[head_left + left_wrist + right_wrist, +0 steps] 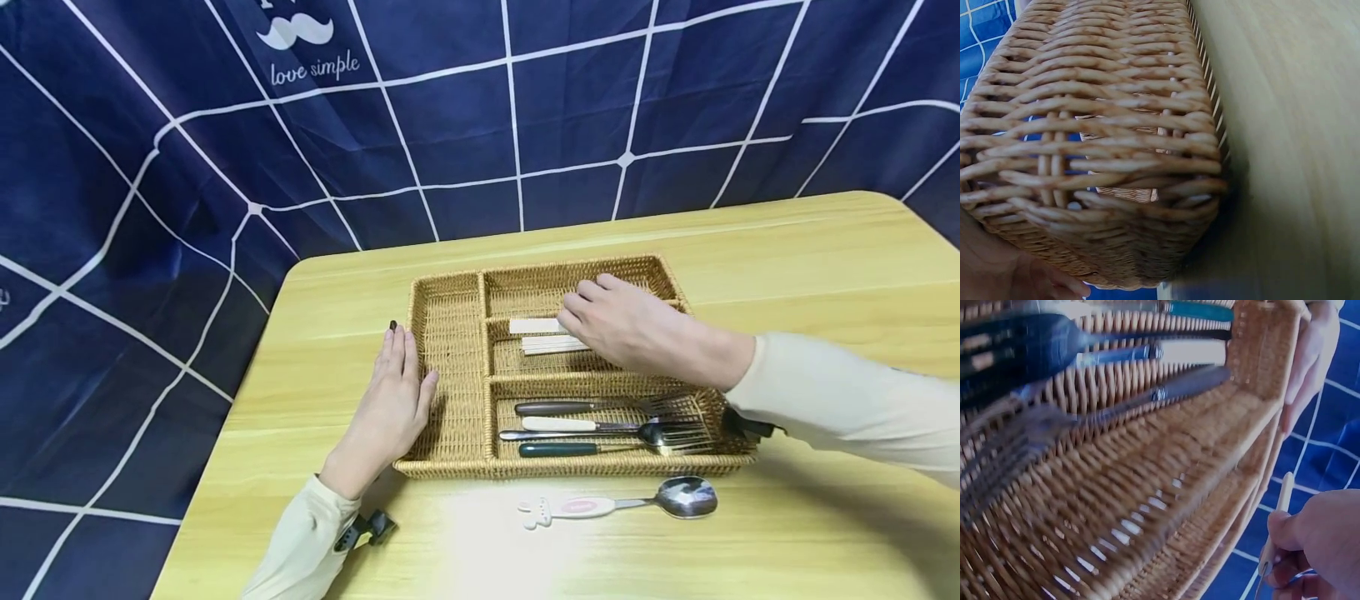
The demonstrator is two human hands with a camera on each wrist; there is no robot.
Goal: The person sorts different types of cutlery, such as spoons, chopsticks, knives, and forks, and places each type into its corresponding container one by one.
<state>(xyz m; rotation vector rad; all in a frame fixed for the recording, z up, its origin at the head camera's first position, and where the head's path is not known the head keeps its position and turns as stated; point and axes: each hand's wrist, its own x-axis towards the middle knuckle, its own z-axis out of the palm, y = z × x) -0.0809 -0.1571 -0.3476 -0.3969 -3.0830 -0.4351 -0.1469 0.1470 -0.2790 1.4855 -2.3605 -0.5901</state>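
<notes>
My right hand (622, 325) is over the middle compartment of the wicker tray (450, 287). In the right wrist view, the thumb and fingers pinch a slim utensil by its white handle (1284, 494); its working end is hidden. Beneath the hand in the head view, a bundle of thin white sticks (551, 344) lies in the compartment, partly covered. My left hand (386, 408) rests along the tray's left side with fingers straight, thumb at the rim. The left wrist view shows the woven outer wall (1104, 150) close up.
Several forks and other cutlery, including a teal-handled fork (558, 450) and a brown-handled fork (555, 408), lie in the front compartment. A spoon (686, 497) with a white and pink handle lies on the table (810, 275) before the tray. Dark blue cloth (450, 125) hangs behind.
</notes>
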